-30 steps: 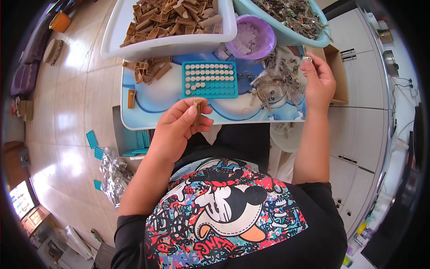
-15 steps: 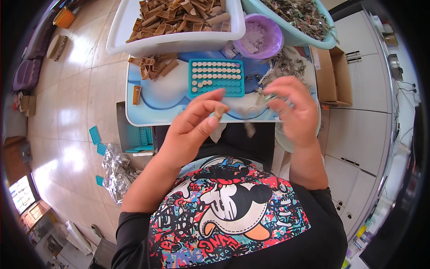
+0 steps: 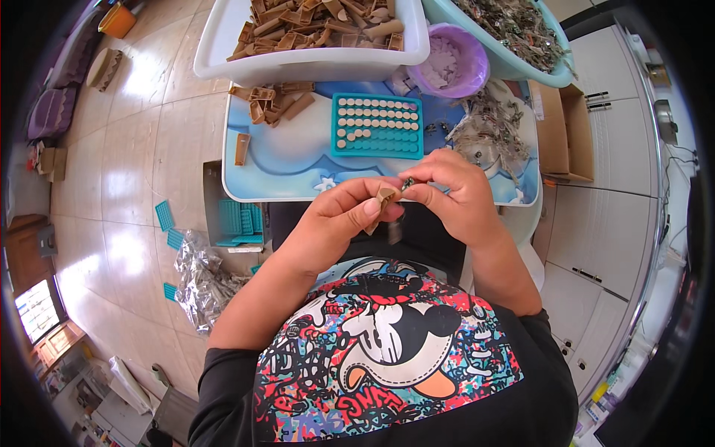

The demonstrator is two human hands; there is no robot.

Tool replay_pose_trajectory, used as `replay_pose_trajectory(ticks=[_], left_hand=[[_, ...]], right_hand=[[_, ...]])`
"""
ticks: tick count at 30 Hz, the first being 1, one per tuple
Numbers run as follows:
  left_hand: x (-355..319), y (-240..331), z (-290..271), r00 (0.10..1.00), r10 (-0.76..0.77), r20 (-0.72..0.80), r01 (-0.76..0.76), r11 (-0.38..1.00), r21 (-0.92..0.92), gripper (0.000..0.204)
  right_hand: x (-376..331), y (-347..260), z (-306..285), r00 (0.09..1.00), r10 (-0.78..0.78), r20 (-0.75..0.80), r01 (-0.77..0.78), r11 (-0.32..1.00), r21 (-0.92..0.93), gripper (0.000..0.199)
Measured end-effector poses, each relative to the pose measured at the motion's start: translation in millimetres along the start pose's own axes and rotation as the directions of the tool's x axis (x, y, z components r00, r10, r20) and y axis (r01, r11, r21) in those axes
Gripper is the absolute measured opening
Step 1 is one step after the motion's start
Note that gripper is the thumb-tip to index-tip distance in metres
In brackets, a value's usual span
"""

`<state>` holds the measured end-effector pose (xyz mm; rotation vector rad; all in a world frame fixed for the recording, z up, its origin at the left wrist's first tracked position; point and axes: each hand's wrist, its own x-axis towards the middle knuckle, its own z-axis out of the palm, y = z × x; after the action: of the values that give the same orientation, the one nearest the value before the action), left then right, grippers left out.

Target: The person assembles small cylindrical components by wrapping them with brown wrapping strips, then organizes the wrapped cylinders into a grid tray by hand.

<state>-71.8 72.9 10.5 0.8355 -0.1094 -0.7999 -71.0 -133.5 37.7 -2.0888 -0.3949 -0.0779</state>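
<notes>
In front of my body, just past the table's near edge, both hands meet. My left hand [image 3: 346,216] pinches a small brown plastic shell [image 3: 383,200] between thumb and fingers. Beside it, the thumb and fingertips of my right hand [image 3: 456,195] close on a small dark green electronic part [image 3: 407,184]. A blurred strip [image 3: 395,229] hangs below the hands; what it belongs to is unclear. Beyond them lies a teal tray [image 3: 378,156] with rows of round white pieces filling its far part. A tangled heap of wired electronic parts [image 3: 491,134] sits right of the tray.
Brown shells fill a white bin [image 3: 313,68] at the back, and more brown shells [image 3: 272,103] lie left of the tray. A purple bowl [image 3: 477,63] of white pieces and a light teal tub [image 3: 562,71] of electronics stand back right. An open cardboard box [image 3: 570,141] is beside the table.
My right hand has moved left and down, bringing the electronic part up to the brown shell. My left hand has shifted slightly right. The whole view has shifted a little.
</notes>
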Motion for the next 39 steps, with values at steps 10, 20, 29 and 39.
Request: replay_pose_trajectory(ticks=[10, 20, 29, 39], left_hand=[[0.7, -5.3, -3.2, 0.999, -0.038, 0.007, 0.039, 0.988, -0.152, 0.026], [-1.5, -7.3, -12.9, 0.982, -0.171, 0.077, 0.185, 0.95, -0.251, 0.03], [-1.9, -6.9, -13.2, 0.985, -0.156, 0.073, 0.173, 0.906, -0.386, 0.03], [3.4, -10.6, -9.2, 0.997, -0.074, -0.018, 0.058, 0.885, -0.461, 0.028]], right_hand=[[-1.4, 4.8, 1.0, 0.996, 0.081, 0.046, -0.083, 0.996, 0.042, 0.015], [10.2, 3.3, -14.3, 0.938, 0.004, 0.348, -0.001, 1.0, -0.009, 0.016], [-7.2, -2.3, 3.1, 0.998, 0.028, 0.064, -0.025, 0.999, -0.038, 0.012], [-3.6, -6.0, 19.9, 0.96, -0.17, -0.222, 0.131, 0.975, -0.177, 0.012]])
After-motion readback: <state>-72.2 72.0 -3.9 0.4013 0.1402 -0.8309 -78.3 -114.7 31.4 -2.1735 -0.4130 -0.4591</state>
